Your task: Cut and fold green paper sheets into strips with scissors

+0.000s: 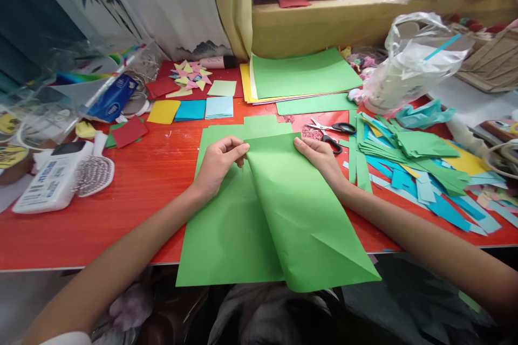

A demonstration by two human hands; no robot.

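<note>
Both hands grip a large sheet of green paper (pixel 299 199), curled along its left side. My left hand (pixel 220 164) pinches its top left corner between thumb and fingers. At the top right corner, my right hand (pixel 318 156) holds the edge, thumb on top and fingers partly hidden behind. Beneath it lies another green sheet (pixel 226 232), which overhangs the front table edge. A narrower green piece (pixel 265 125) shows beyond the hands. Scissors (pixel 332 129) with black handles rest just past my right hand, blades apart.
Cut strips of green, blue and yellow paper (pixel 421 167) are heaped on the right. Stacked green sheets (pixel 303 73) lie at the back. Small coloured squares (pixel 190 111) and paper stars (pixel 190 74) sit back left. A white bottle (pixel 54 178) and hairbrush (pixel 95 175) lie left; a bagged cup (pixel 404 75) stands right.
</note>
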